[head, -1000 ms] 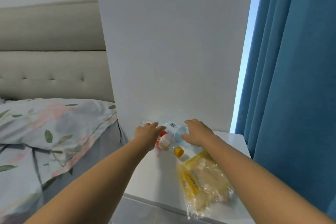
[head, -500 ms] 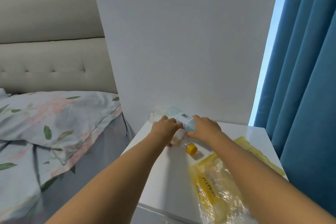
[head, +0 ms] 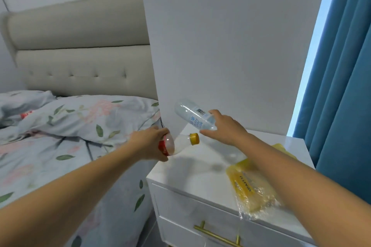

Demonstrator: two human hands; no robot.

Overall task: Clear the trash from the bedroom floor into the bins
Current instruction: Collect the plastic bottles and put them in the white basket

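My left hand (head: pixel 149 143) grips a clear plastic bottle with a red label and a yellow cap (head: pixel 178 143), held sideways just off the left edge of the white nightstand (head: pixel 192 174). My right hand (head: pixel 225 128) holds a second clear bottle with a blue-printed label and a barcode (head: pixel 192 115), tilted in the air above the nightstand's back left corner. A crumpled clear and yellow plastic wrapper (head: pixel 253 186) lies on the nightstand top, under my right forearm.
The bed (head: pixel 50 156) with a floral cover and a pillow (head: pixel 90 116) is at the left, its beige padded headboard (head: pixel 80 56) behind. A white wall panel rises behind the nightstand. Blue curtains (head: pixel 341 86) hang at the right. The nightstand drawer has a brass handle (head: pixel 216 234).
Both bottles lay on the nightstand under my hands; now each hand has lifted one. The left hand has drawn its bottle left, off the edge, and the view has shifted left.
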